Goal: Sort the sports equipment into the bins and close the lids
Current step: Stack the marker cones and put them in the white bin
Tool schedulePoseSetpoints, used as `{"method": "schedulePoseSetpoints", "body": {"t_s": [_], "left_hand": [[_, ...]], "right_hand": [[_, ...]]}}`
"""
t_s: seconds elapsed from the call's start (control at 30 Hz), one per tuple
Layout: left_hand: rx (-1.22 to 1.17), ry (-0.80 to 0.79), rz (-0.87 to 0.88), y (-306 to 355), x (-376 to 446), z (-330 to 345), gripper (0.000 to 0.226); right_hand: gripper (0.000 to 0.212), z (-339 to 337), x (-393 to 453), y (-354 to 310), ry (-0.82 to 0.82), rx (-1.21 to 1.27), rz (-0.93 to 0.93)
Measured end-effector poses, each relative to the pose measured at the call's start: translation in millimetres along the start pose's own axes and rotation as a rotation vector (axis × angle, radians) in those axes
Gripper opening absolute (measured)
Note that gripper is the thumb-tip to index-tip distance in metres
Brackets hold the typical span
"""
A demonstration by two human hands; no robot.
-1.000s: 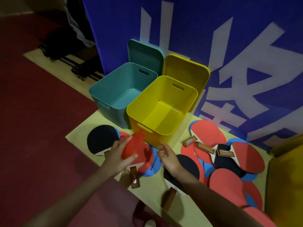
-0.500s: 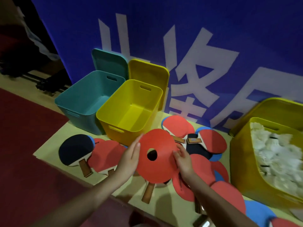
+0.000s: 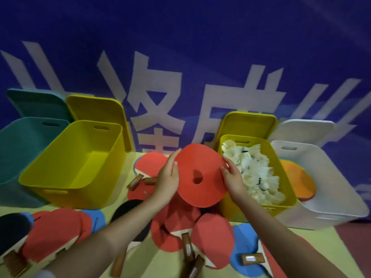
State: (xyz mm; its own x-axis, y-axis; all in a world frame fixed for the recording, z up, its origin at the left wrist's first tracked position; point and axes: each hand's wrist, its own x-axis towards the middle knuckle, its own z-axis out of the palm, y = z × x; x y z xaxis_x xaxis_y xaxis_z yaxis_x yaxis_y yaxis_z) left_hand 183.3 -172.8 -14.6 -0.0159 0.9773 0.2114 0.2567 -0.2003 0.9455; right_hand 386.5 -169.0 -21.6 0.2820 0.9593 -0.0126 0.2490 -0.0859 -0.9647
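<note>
Hands' grip around red disc

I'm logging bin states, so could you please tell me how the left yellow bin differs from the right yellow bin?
The left yellow bin looks empty, its inside bare, while the right yellow bin is heaped with white shuttlecocks. The left yellow bin sits beside a teal bin; the right yellow bin sits beside a white bin. Both are open, each with a yellow lid propped upright behind it.
</note>
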Motion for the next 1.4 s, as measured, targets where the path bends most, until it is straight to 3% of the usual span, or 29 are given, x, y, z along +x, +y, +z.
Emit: {"method": "schedulePoseSetpoints", "body": {"t_s": [0.3,0.5,0.6,0.83,0.97,1.1,1.27,1.4], "left_hand": [[-0.065,-0.152,-0.013,52.6,23.8,153.8,0.039],[0.415,-0.075,-0.046,7.2,23.3,210.8,0.046],[0.401,-0.008,-0.131,-3.2,19.3,223.5,0.047],[0.411,0.077,-0.249,-15.0,21.9,223.0,0.043],[0.420,0.117,-0.276,-21.2,21.3,222.9,0.042],[0.422,0.147,-0.283,-28.3,22.6,223.3,0.041],[0.360,0.154,-0.280,-25.7,22.6,224.6,0.039],[0.319,0.148,-0.270,-15.3,22.5,226.0,0.038]], "right_hand": [[0.041,-171.2,49.5,24.8,0.213,-0.001,0.011],[0.045,-280.0,76.1,60.0,0.545,0.050,0.104],[0.058,-315.5,82.7,82.5,0.608,-0.006,0.201],[0.077,-322.5,108.2,136.9,0.351,-0.286,0.279],[0.058,-314.0,124.9,169.3,0.257,-0.418,0.445],[0.056,-315.0,133.9,186.0,0.199,-0.632,0.545],[0.060,-315.7,130.8,188.3,0.183,-0.740,0.508],[0.060,-313.5,129.4,181.8,0.171,-0.734,0.340]]}}
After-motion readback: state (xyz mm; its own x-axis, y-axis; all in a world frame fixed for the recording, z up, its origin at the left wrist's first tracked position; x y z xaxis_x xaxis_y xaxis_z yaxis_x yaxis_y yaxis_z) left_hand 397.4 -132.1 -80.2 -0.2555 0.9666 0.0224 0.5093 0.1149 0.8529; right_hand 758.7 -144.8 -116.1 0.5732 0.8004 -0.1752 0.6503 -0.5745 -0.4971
